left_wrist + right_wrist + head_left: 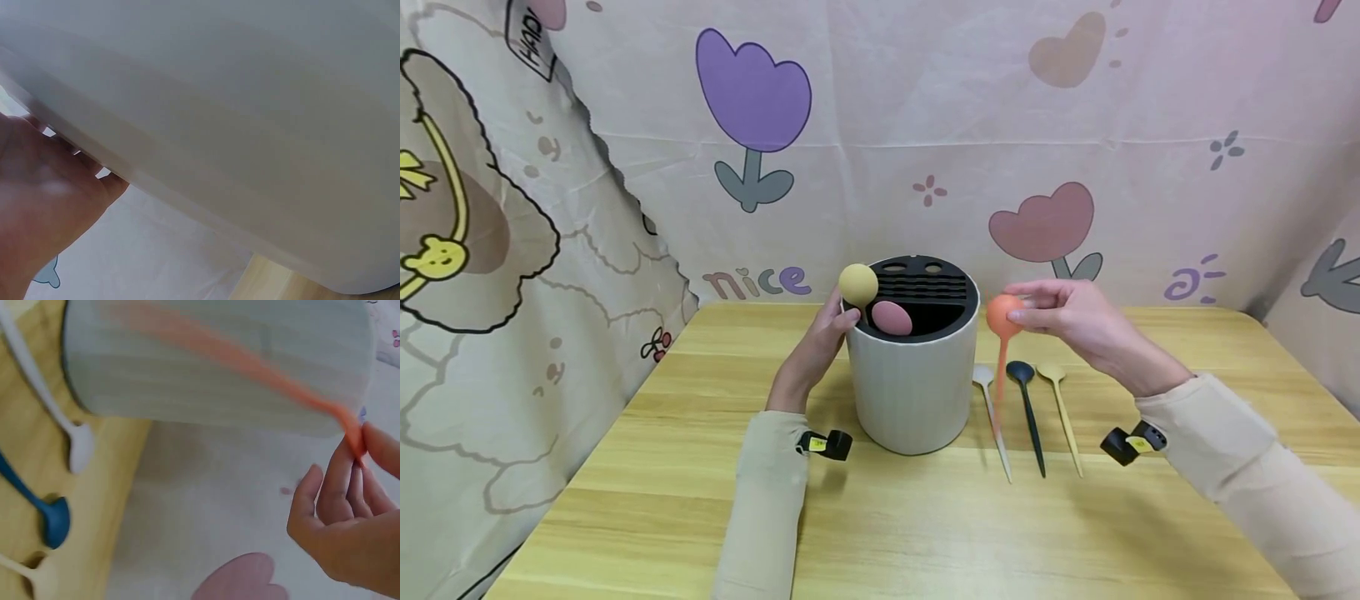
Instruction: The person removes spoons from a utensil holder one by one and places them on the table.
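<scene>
A white round utensil holder (pixel 913 392) with a black slotted top (pixel 921 287) stands on the table. My left hand (pixel 816 350) grips its left side near the rim, thumb at the top edge; in the left wrist view the fingers (pixel 94 165) go partly out of sight behind the wall. Inside stand a yellow spoon (pixel 858 285) and a pink spoon (pixel 892 318), bowls up. To the right of the holder, my right hand (pixel 1075 321) pinches an orange spoon (pixel 1003 316) by its bowl, handle hanging down. The right wrist view shows this orange spoon (pixel 250 365) blurred.
On the wooden table (pixel 662 500), right of the holder, lie a white spoon (pixel 992 417), a dark blue spoon (pixel 1030 412) and a pale yellow spoon (pixel 1062 412), side by side. A patterned cloth (pixel 880 100) hangs behind the table.
</scene>
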Tool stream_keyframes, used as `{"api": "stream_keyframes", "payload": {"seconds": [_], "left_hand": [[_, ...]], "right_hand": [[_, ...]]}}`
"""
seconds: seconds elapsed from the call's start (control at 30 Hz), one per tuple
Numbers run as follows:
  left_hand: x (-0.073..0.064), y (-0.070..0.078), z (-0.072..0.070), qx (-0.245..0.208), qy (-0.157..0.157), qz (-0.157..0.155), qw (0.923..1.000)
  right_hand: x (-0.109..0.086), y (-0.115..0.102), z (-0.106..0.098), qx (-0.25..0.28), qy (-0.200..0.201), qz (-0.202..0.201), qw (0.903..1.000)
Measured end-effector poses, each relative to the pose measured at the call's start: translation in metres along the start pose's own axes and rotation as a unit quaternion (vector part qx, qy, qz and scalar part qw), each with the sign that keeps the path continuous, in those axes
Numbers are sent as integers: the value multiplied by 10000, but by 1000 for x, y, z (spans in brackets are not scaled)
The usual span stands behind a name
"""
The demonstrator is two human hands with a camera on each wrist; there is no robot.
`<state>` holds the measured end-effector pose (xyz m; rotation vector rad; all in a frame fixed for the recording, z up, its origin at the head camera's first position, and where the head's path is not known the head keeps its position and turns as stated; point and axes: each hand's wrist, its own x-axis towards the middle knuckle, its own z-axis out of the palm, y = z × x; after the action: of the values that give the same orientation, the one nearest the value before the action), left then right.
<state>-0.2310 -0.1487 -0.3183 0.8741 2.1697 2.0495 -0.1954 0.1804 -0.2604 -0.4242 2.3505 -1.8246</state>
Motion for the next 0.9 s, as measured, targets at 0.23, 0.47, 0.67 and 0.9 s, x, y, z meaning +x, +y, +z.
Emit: {"api": "stream_keyframes", "payload": {"seconds": [0.23,0.47,0.67,0.9], "left_hand": [[1,-1,0,-65,-5,23,10000],[0,-1,0,-31,6,-26,10000],[0,0,0,-51,1,-2,10000],[1,0,0,-56,15,-32,10000]], "right_hand": [[-2,16,-1,-47,-72,104,9999],[-2,28,-4,404,-171,372,9983],[-3,39,-10,756,-445,566,9945],[-4,57,-21,407,-693,520,9954]]}}
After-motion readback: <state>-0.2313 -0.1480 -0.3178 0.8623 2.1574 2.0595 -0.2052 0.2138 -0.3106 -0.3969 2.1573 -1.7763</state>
